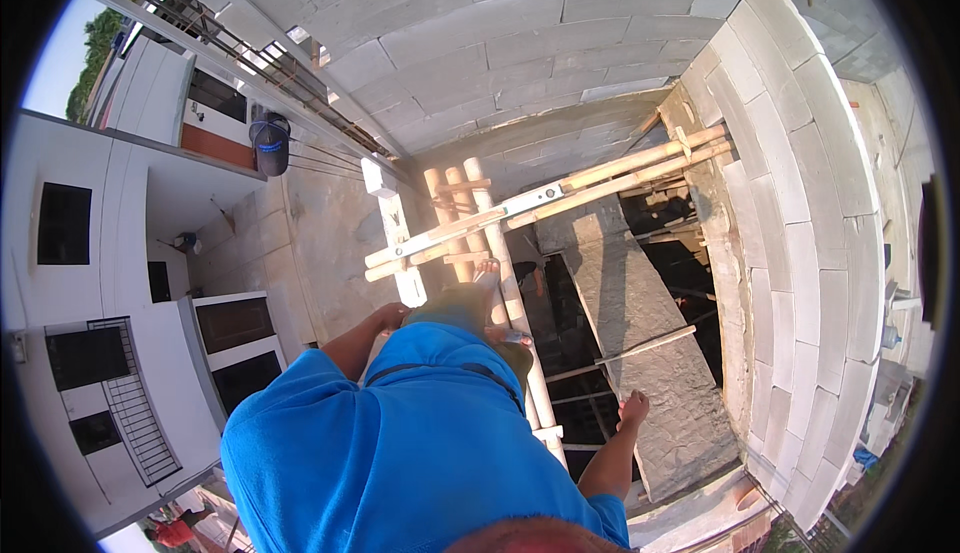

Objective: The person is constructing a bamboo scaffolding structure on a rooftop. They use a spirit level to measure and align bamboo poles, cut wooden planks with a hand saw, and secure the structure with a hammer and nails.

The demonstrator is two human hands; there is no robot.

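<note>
My left hand [389, 316] is down beside my left hip, next to the lower end of a white block ledge [393, 223]. Its fingers are mostly hidden, so I cannot see whether it grips the edge. Out to the right, my right hand [633, 408] hangs in the air over a rough grey concrete slab [650, 343]; its fingers are loosely bent and no object shows in them. Ahead of my bare feet [487, 271], a spirit level [520, 202] rests along crosswise bamboo poles [620, 165], out of reach of both hands.
Lengthwise bamboo poles [516, 318] bear my feet. Dark openings [575, 393] drop away beside the slab, crossed by a thin stick [650, 342]. Light block walls [800, 253] rise ahead and right. A dark cap [270, 143] hangs by the railing at left, above a concrete yard [330, 223].
</note>
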